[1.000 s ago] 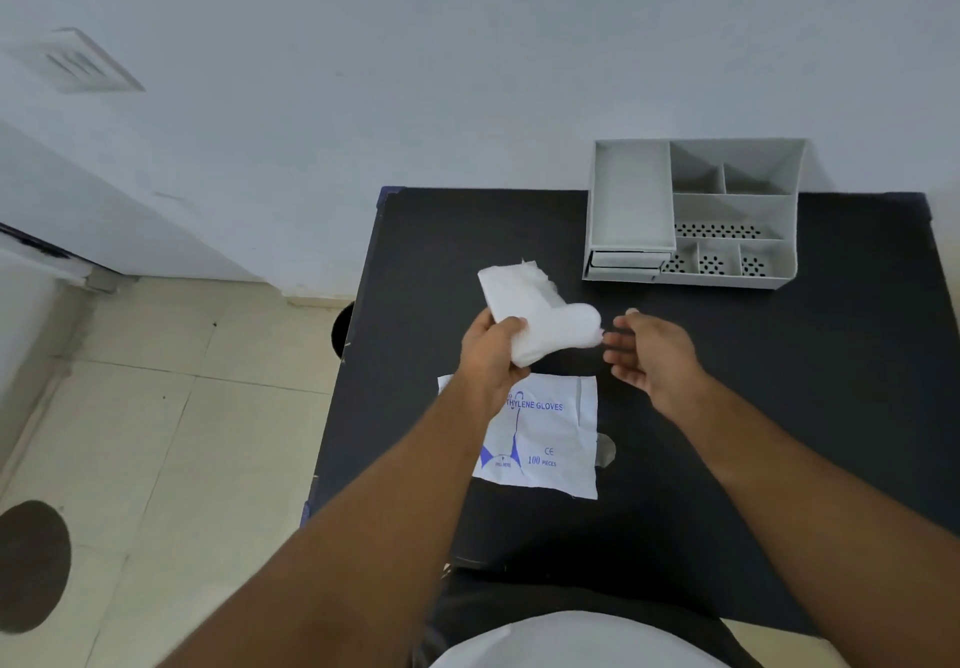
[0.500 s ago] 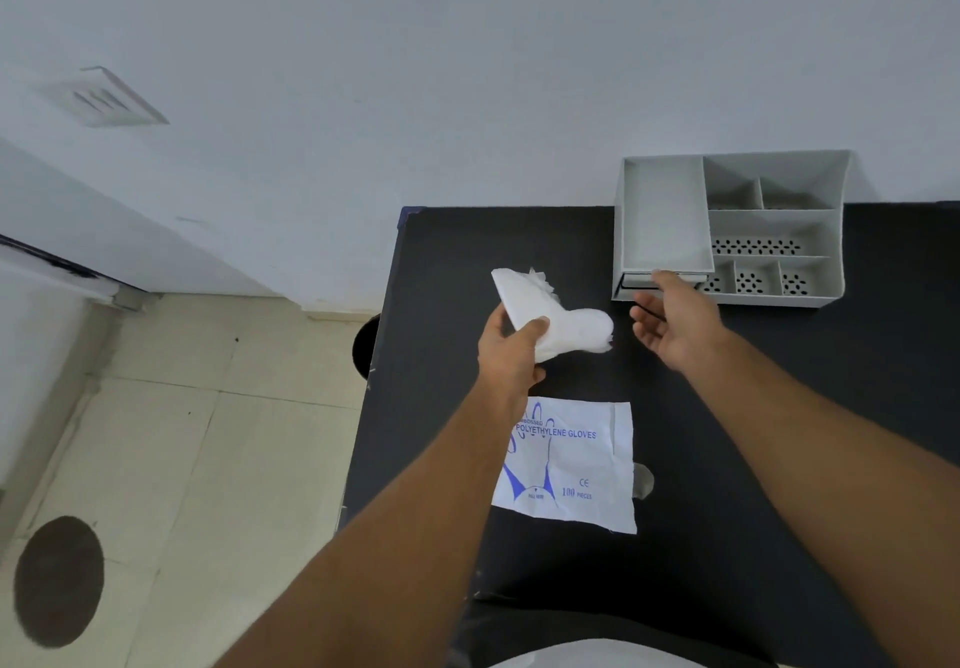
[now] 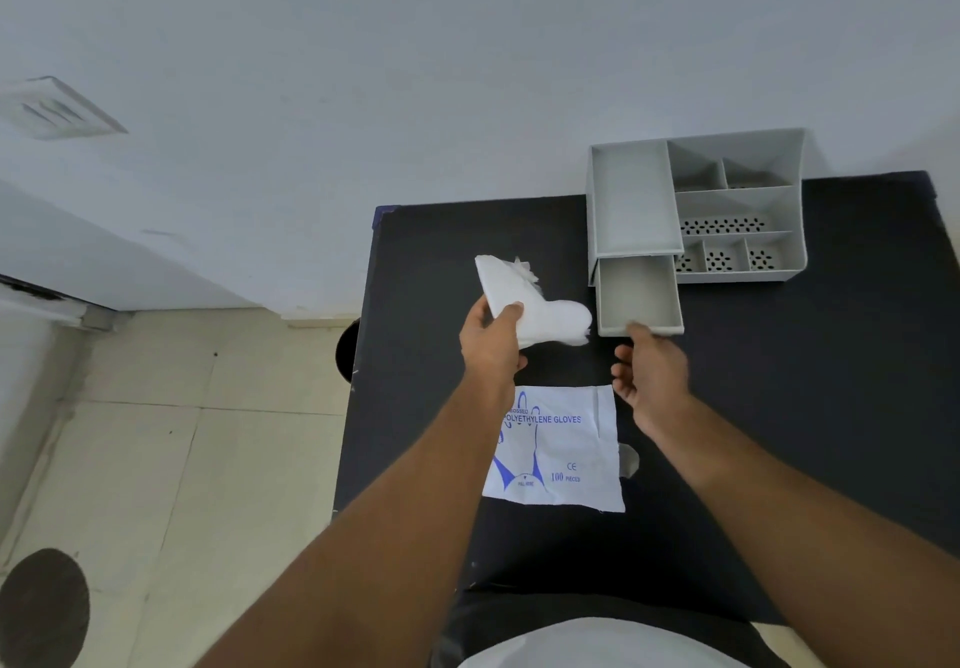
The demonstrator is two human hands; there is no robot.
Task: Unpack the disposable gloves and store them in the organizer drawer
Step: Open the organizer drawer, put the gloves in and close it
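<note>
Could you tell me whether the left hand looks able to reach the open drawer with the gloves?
Probably yes: the drawer stands open and bare, just right of the gloves the left hand grips; the right hand touches only its front edge.

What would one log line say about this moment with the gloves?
left hand: holds glove stack | right hand: at drawer front, grip unclear | drawer: pulled out, empty | packet: flat on table
</note>
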